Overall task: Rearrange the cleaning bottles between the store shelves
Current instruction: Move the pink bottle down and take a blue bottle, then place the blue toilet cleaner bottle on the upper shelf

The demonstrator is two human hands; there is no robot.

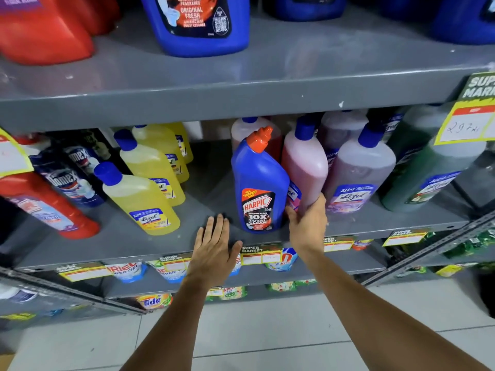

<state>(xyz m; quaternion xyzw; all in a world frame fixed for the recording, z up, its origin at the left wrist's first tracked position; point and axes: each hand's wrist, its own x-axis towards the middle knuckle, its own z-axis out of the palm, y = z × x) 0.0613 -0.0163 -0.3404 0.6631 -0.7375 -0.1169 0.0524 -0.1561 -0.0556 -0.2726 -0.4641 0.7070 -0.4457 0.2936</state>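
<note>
A blue Harpic bottle [258,188] with an orange cap stands upright near the front of the middle grey shelf [128,242]. Right beside it is a pink Lizol bottle [304,162] with a blue cap, and my right hand [306,226] is wrapped around its base. My left hand [214,250] lies flat, fingers spread, on the shelf's front edge just left of the Harpic bottle, holding nothing. Yellow Lizol bottles [139,199] stand in a row to the left.
A purple Lizol bottle [357,170] and a green one [426,172] stand to the right. Red and Domex bottles [48,207] fill the far left. Large blue [198,22] and red jugs sit on the upper shelf. Price tags line the edges; detergent packs sit below.
</note>
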